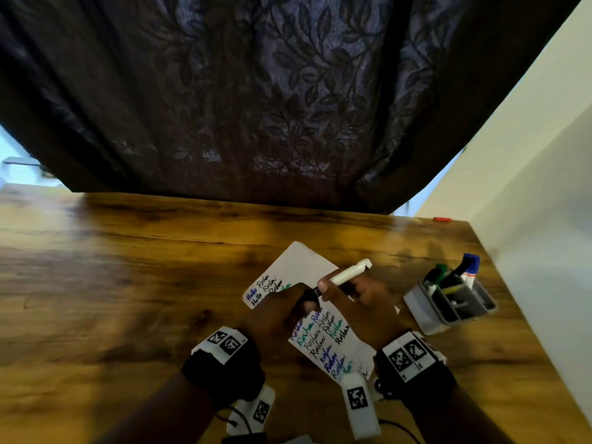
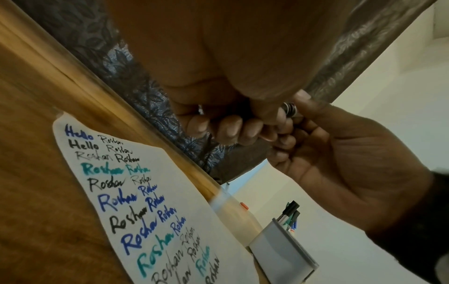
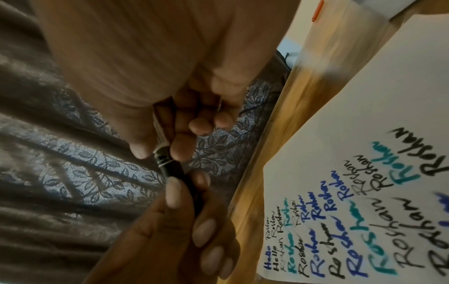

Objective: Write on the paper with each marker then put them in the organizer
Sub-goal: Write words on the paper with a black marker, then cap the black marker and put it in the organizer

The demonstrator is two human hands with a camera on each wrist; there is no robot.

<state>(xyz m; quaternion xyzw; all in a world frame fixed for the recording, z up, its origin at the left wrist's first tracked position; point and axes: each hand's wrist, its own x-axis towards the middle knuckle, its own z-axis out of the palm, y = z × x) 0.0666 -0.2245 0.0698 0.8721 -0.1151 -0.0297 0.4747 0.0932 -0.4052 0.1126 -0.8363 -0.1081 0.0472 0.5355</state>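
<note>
A white marker (image 1: 347, 274) with a black cap (image 1: 309, 296) hangs over the paper (image 1: 299, 261), held between both hands. My right hand (image 1: 362, 299) grips the white barrel. The fingers of my left hand (image 1: 282, 312) curl round the black cap (image 3: 175, 173). The cap sits against the barrel's banded end (image 2: 289, 108); I cannot tell whether it is fully seated. The paper (image 2: 170, 192) lies on the wooden table, covered in blue, black and teal words. A grey organizer (image 1: 448, 302) stands to the right, with a blue-capped marker (image 1: 470, 262) and a green-capped one (image 1: 439, 270) upright in it.
A dark leaf-patterned curtain (image 1: 256, 91) hangs behind the table's far edge. A pale wall (image 1: 528, 155) runs along the table's right side, close to the organizer. A small red object (image 1: 442, 219) lies at the far right corner. Bare wood (image 1: 112, 283) stretches to the left.
</note>
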